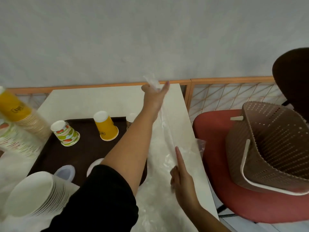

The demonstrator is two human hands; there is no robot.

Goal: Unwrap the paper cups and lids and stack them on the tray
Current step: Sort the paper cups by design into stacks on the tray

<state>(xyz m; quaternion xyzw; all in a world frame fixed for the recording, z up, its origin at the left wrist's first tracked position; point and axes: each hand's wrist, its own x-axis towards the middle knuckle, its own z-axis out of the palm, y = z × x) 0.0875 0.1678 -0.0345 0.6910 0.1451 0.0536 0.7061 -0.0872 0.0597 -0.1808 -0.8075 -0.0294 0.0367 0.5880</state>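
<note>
White table (107, 101): both hands stretch clear plastic wrap (165, 131).

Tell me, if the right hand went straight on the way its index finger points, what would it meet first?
The right hand points up along the clear plastic wrap that the left hand holds stretched. It already touches that wrap, so it would probably slide along it toward the left hand; depth is unclear.

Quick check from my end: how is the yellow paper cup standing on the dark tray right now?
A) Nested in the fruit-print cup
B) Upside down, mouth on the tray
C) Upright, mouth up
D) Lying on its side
B: the yellow cup stands alone on the dark tray, white base up and wide rim down.
</note>
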